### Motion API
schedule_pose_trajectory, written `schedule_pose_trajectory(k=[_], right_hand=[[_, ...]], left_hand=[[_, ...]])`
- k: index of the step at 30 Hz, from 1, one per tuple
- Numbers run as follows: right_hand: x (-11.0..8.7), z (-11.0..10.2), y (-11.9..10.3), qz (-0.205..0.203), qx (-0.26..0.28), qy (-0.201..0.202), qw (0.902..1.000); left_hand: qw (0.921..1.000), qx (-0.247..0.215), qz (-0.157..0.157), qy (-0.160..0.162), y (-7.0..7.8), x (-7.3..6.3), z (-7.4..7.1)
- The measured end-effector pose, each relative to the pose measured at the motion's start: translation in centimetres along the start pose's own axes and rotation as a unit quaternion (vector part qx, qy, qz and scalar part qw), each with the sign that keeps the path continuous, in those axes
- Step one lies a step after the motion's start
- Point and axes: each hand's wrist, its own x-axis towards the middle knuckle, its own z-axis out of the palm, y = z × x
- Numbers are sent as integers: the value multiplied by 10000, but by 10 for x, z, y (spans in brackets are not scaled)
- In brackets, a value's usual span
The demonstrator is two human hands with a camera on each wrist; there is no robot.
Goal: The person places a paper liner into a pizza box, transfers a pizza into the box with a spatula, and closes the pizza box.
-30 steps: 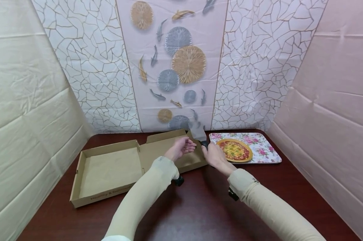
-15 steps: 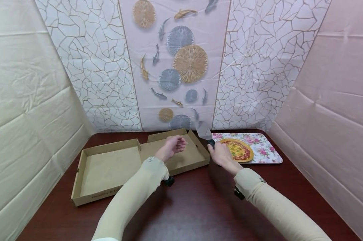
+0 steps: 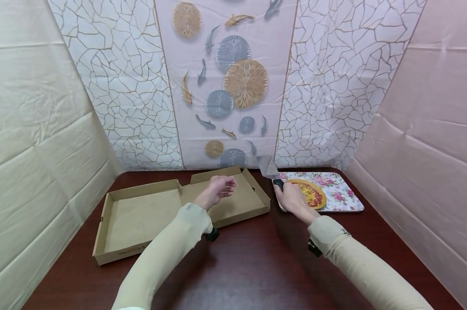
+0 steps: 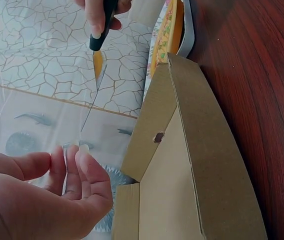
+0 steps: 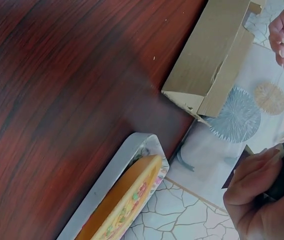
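The two hands are apart. The right hand (image 3: 293, 199) is wrapped around the black handle (image 3: 278, 184) of a spatula (image 3: 269, 168), whose thin, shiny, flat blade widens toward its far end and points far and a little left, raised off the table (image 3: 253, 262); from the left wrist the blade shows almost edge-on, with an orange-yellow gleam. The left hand (image 3: 219, 188) holds nothing, its fingers loosely bent, above the right half of an opened box (image 3: 144, 215) of matt brown cardboard. That box lies to the left, a squarish shallow half with low walls and printed lettering partly hidden by the left sleeve (image 3: 163, 254), joined to a right half with upright flaps, one pierced by a small hole. To the right, partly hidden behind the right hand, a round pizza (image 3: 316, 196) with a thick, smooth tan rim and red, yellow and green topping lies on a rounded-corner tray (image 3: 346, 199), white with a pink floral print and a raised edge. The table is glossy dark red wood with streaky grain. At the far side hangs a cloth (image 3: 322, 94) printed with cracked lines, fish and fibrous-looking discs.
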Motion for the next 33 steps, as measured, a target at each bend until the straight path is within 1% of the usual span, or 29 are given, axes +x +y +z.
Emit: schedule_pose_trajectory(k=[3,10,18,23,29,33], right_hand=[[0,-2,3,-29,-68,153,9999],[1,-5,11,-35,-19,43,10000],[-2,-9,18,-36,-132,127,9998],[-2,-13,23,-26,-114,20,9999],[-4,-20,28,40,-197,-122,9997],[-5,-25,31,-23,-292,-45,9996]], left_hand=[[10000,11,-41,-52,-1,1,-1],[9999,-17,20,-122,-3,1,-1],[9999,-40,22,-156,-4,0,-2],[9999,-97,-17,-141,-5,0,-3],[9998,-170,54,-72,-5,0,-3],[9997,-241,82,-42,-5,0,-4]])
